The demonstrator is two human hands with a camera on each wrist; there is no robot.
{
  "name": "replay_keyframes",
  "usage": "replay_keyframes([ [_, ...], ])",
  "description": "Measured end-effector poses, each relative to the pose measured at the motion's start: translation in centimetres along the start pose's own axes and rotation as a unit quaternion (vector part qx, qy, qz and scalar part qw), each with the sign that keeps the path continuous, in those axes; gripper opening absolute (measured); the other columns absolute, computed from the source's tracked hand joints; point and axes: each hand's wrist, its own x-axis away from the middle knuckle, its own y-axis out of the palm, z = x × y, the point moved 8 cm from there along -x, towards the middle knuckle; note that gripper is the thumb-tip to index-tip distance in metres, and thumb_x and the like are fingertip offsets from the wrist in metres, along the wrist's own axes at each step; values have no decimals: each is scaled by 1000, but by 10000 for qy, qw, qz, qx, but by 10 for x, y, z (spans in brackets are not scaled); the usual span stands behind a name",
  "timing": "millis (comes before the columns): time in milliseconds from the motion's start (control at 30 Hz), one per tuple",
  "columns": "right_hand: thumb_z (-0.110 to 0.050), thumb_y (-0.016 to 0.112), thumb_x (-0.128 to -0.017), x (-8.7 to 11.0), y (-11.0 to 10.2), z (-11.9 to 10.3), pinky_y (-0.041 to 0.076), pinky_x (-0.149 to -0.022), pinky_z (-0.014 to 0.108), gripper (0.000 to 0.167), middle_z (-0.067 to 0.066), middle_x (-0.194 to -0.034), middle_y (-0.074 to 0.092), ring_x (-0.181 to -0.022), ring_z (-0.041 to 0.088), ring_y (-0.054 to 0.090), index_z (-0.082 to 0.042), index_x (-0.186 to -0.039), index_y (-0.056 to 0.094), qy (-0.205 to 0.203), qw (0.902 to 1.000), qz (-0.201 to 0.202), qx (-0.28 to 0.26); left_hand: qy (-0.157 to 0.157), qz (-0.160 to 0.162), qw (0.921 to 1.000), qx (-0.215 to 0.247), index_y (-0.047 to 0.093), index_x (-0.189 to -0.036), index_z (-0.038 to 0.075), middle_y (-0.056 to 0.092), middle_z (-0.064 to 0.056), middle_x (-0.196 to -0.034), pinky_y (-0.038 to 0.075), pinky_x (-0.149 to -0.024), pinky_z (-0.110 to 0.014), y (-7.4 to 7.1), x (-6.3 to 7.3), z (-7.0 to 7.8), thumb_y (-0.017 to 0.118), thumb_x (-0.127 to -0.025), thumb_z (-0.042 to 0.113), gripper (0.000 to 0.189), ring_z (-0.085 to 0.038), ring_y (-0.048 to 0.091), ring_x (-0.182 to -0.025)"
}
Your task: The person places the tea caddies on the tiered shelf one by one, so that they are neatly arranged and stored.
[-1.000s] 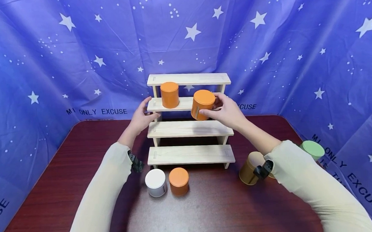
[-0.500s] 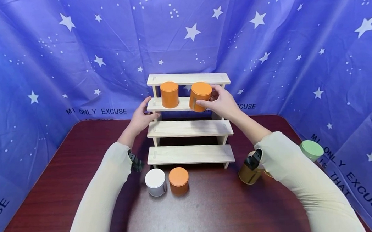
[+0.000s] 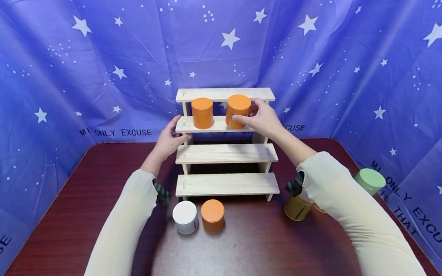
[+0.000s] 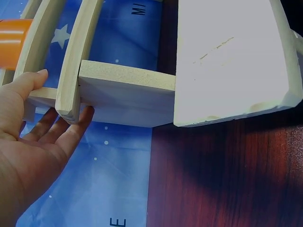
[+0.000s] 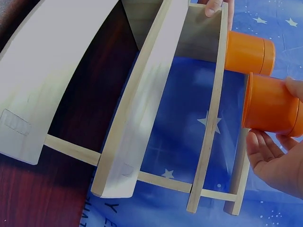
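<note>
An orange tin [image 3: 238,111] is held by my right hand [image 3: 263,118], its thumb on the near side and its fingers round the right side. Its base is right at the second shelf from the top. To its left a matching orange tin [image 3: 202,113] stands upright on the same shelf. My left hand [image 3: 168,139] grips the left end of that shelf on the pale wooden stepped stand [image 3: 225,153], thumb and fingers spread about the edge. In the right wrist view the right hand [image 5: 279,156] surrounds the closer orange tin [image 5: 272,104].
On the dark red table [image 3: 243,255] before the stand are a white tin [image 3: 185,217] and another orange tin [image 3: 212,215]. Gold-brown tins [image 3: 296,207] sit under the right forearm, with a green tin [image 3: 370,180] farther right. A blue starry cloth [image 3: 124,42] hangs behind.
My right hand has raised the orange tin from in front of the stand and brought it level with the second shelf, beside the other orange tin. The left hand keeps its place.
</note>
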Motion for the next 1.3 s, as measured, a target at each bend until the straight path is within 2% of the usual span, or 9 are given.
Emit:
replay_keyframes([
  [167, -42, 73, -77, -6, 3, 3, 45, -95, 38, 76, 10, -121, 56, -107, 23, 53, -8, -137, 40, 88, 10000, -17, -17, 4, -9, 9999, 163, 17, -151, 13, 41, -23, -141, 39, -103, -46, -1, -13, -17, 66, -83, 4, 84, -37, 45, -125],
  [300, -42, 73, -77, -11, 5, 4, 45, -94, 37, 76, 10, -119, 56, -105, 23, 53, -8, -136, 40, 150, 9999, -4, -56, 82, 66, 9999, 67, 18, -151, 17, 42, -20, -141, 40, -103, -44, -2, -20, -28, 68, -83, 7, 85, -34, 47, -124],
  [600, -41, 73, -77, -17, 10, 0, 45, -92, 36, 74, 12, -117, 56, -104, 23, 53, -6, -135, 41, 95, 9999, 33, -52, 271, 166, 9995, -32, 19, -150, 16, 45, -22, -138, 41, -102, -44, -2, -19, -27, 67, -82, 6, 84, -35, 48, -122],
  [1000, -39, 74, -77, -24, 19, 2, 46, -91, 35, 75, 12, -114, 57, -102, 23, 53, -6, -135, 42, 130, 9998, -4, -139, 148, 168, 9997, -33, 20, -150, 15, 44, -21, -140, 41, -102, -45, -2, -16, -27, 68, -81, 7, 84, -35, 47, -123],
  [1300, -38, 74, -77, -27, 24, 1, 45, -89, 34, 72, 13, -110, 57, -99, 22, 53, -4, -133, 44, 111, 9999, 70, -45, 89, 199, 9997, -107, 20, -150, 19, 45, -21, -139, 41, -102, -43, -3, -16, -27, 67, -82, 8, 84, -34, 49, -122],
])
